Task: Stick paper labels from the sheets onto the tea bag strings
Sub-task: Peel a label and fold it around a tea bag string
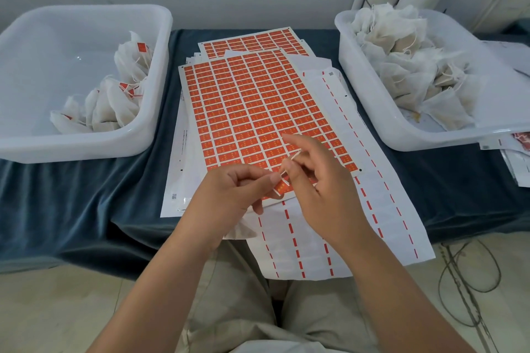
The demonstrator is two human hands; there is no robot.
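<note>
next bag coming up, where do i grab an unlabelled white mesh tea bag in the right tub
Pinch a loose upper fold of a white mesh tea bag atop the heap, coming down from above: the white plastic tub is open-topped, its walls block the sides, and the bags pile above the rim.

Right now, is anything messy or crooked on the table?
Yes. The emptied backing sheet droops over the table edge, and the label sheets lie fanned crookedly instead of stacked square. The right tub sits partly on loose papers.
</note>
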